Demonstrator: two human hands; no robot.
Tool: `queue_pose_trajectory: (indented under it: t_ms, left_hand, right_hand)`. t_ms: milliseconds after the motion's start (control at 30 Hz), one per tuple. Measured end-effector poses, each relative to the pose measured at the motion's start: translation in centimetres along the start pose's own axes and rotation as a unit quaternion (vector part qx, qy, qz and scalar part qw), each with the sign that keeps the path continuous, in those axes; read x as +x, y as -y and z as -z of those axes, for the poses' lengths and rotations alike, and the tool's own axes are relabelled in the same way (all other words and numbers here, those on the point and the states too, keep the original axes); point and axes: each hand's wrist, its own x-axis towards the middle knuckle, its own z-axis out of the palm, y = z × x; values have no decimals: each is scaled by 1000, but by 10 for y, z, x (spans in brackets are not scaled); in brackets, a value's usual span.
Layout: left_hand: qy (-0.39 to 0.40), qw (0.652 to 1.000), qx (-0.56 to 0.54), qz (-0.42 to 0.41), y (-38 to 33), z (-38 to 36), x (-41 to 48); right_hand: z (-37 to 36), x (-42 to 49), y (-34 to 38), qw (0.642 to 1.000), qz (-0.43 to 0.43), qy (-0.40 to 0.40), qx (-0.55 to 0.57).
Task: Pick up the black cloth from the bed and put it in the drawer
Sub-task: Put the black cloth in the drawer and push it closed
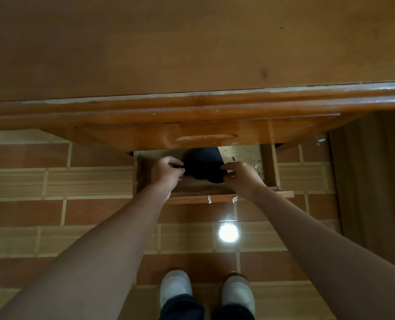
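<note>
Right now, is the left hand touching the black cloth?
Touching. The head view shows the left hand pinching the edge of the black cloth over the open drawer.

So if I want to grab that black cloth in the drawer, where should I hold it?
Probably by its two side edges, reaching down from above. The black cloth sits bunched in the open drawer, whose walls block the sides, so only the top is free. The left hand and right hand each pinch one side edge that way.

cloth (203, 168) in open drawer (269, 167), hands at either side
</note>
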Motion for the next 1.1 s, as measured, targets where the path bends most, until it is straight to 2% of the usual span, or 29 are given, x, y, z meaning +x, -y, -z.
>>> queue_pose_trajectory:
  t_ms: [367, 533, 667, 833, 933, 1000, 1100]
  left_hand:
    - [8, 1000, 13, 1, 0, 2, -8]
    - [-25, 998, 50, -2, 3, 3, 0]
    - [-45, 993, 99, -48, 9, 3, 3]
    - [-57, 971, 156, -169, 9, 6, -2]
    - [2, 948, 225, -227, 12, 8, -3]
    - [50, 937, 280, -203, 14, 8, -3]
    - [75, 924, 348, -139, 16, 7, -2]
  right_hand:
    - [-4, -10, 1, 1000, 12, 13, 3]
    - [-6, -6, -1, 999, 31, 22, -21]
    - [-12, 1, -4, 993, 59, 58, -88]
    - [-20, 11, -7, 980, 41, 104, -168]
    - [-19, 9, -6, 982, 41, 98, -158]
    - [-16, 3, -3, 990, 28, 83, -108]
    - [-6, -15, 4, 999, 34, 34, -25]
